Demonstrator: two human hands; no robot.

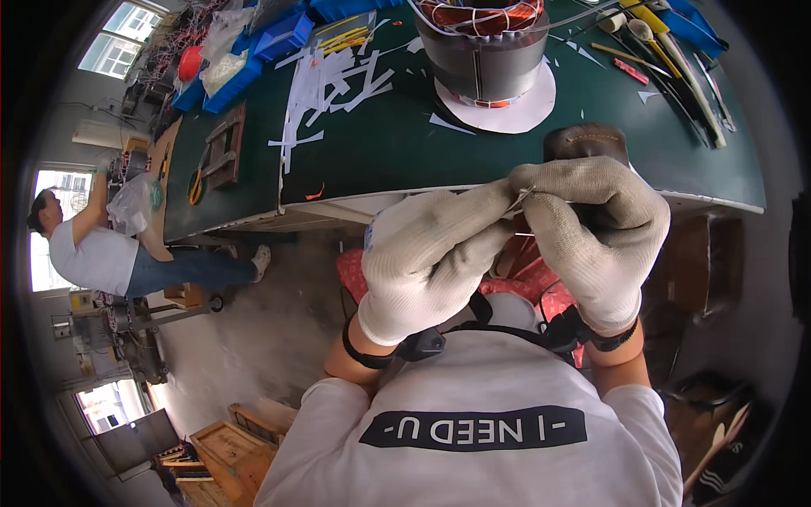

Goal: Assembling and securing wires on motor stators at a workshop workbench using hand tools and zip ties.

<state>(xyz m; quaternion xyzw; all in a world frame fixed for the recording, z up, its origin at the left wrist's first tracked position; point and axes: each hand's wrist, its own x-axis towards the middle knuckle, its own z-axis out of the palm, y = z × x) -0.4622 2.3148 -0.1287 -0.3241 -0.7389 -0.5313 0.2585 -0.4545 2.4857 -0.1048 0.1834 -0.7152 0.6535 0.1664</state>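
My left hand (427, 262) and my right hand (604, 241), both in off-white knitted work gloves, meet just off the table's near edge. Their fingertips are closed together on a thin pale strand (525, 193); whether it is cord or wire I cannot tell. A short white end shows below the fingers. Beyond them, a motor stator (483, 74), a grey metal cylinder with orange windings laced with white cord, stands upright on a round white sheet (524, 118). Right behind my right hand lies a dark brown stitched object (587, 139), partly hidden.
The green table (372, 160) carries white paper strips (325, 84), blue bins (283, 35), a wooden block (224, 152) and scissors (196, 186). Mallets and rods (676, 68) lie at the far right. Another person (101, 245) works at the left. Wooden crates (228, 452) stand at lower left.
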